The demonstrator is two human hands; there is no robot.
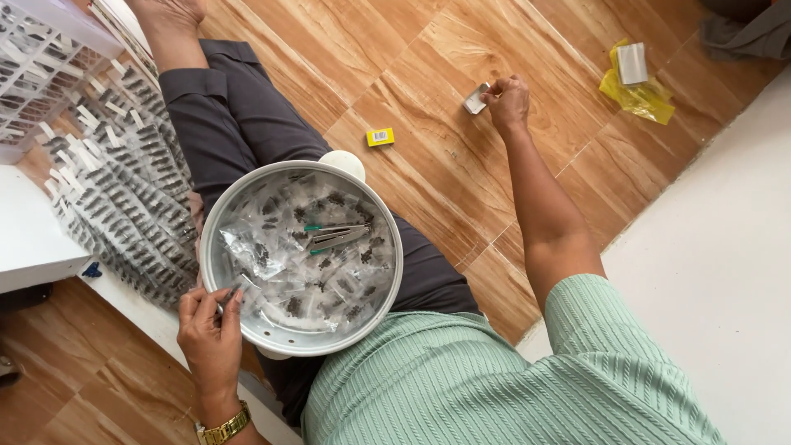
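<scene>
A round metal bowl (pixel 216 216) rests on my lap, filled with small clear bags holding dark pieces. On top of them lies a metal tool (pixel 336 237) with a green part. My left hand (pixel 210 330), with a gold watch on its wrist, is at the bowl's near-left rim and pinches one small clear bag (pixel 237 290). Reaching out over the wooden floor, my right hand (pixel 508 102) closes its fingertips on a small silvery piece (pixel 475 100).
Rows of filled small bags (pixel 124 189) lie stacked at the left, beside a clear plastic basket (pixel 41 58) and a white surface (pixel 25 231). A small yellow box (pixel 380 137) and a yellow packet (pixel 638 91) with a silvery block lie on the floor. Grey cloth (pixel 741 33) lies top right.
</scene>
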